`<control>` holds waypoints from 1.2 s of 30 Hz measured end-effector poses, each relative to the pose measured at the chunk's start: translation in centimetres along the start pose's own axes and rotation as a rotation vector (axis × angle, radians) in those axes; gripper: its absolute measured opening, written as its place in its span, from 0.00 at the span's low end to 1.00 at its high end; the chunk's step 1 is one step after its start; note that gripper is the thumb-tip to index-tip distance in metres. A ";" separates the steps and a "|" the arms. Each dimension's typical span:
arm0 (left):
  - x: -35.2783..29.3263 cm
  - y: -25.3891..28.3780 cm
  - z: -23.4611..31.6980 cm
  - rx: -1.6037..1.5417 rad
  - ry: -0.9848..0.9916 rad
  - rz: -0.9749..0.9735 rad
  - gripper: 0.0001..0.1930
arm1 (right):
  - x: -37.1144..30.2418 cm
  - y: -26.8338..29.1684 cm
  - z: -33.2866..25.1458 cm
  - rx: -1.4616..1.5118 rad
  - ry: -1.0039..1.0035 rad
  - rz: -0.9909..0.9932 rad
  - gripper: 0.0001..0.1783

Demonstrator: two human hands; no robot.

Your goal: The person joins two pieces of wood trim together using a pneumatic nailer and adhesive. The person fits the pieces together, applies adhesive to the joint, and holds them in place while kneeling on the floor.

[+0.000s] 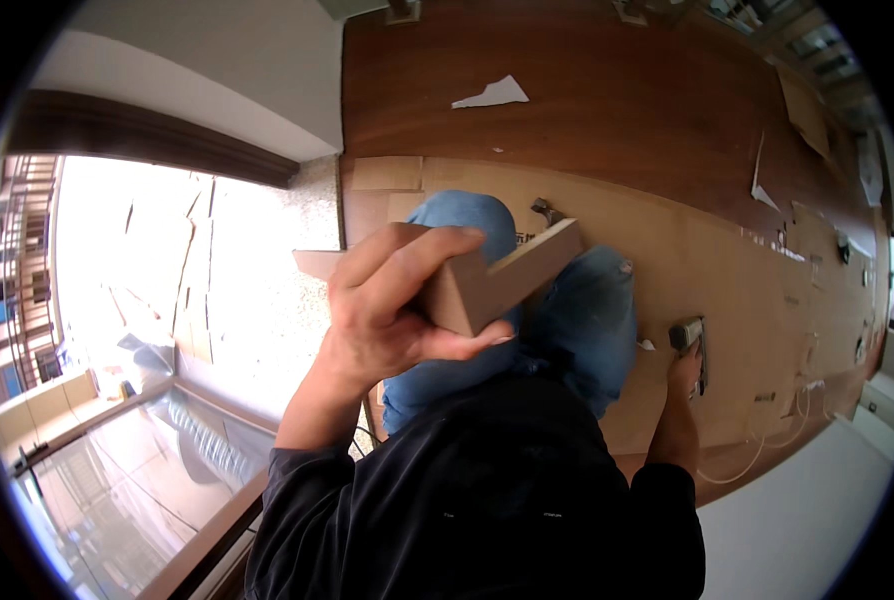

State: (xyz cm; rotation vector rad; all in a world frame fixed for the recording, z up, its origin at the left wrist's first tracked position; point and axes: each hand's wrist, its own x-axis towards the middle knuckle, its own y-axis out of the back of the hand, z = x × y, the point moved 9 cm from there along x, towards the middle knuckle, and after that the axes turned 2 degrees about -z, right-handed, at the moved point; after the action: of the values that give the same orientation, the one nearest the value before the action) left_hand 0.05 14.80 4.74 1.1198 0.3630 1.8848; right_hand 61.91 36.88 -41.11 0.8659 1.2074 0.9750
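Head view: left hand (392,305) grips a wooden piece (497,285); right hand (684,368) grasps a tool (689,335).

the right hand (683,372) perhaps grips a small grey tool (689,333), too small to tell.

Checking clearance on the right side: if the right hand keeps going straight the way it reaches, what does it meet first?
The right hand reaches down toward the grey tool lying on the cardboard sheet. Its fingers already seem to be on the tool, so that comes first, then the cardboard beneath. Depth is hard to judge here.
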 end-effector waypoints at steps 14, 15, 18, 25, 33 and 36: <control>0.6 -4.2 2.1 -0.128 -0.114 0.007 0.36 | 4.6 -1.7 6.6 -0.127 -0.078 -0.194 0.40; 0.4 -4.4 2.2 -0.119 -0.109 -0.005 0.36 | 5.1 1.8 3.6 0.090 0.015 0.000 0.35; -0.6 -5.0 2.3 -0.062 -0.088 -0.036 0.37 | -0.4 18.7 -10.4 0.589 0.360 0.328 0.24; -1.0 -5.7 3.5 -0.109 -0.039 -0.087 0.40 | -27.2 43.7 -32.3 0.905 1.309 0.305 0.15; -3.2 -5.8 2.3 -0.198 0.001 -0.013 0.38 | -27.3 40.1 -36.9 1.141 1.276 -0.249 0.10; -3.0 -6.2 2.5 -0.048 -0.075 -0.123 0.39 | -27.2 40.0 -36.9 1.133 1.361 -0.250 0.09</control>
State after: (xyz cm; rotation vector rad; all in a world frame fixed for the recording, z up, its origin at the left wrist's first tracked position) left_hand 6.06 15.39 0.60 1.1084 0.3351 1.7306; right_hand 17.77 26.44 -0.59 0.7774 3.1200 0.5288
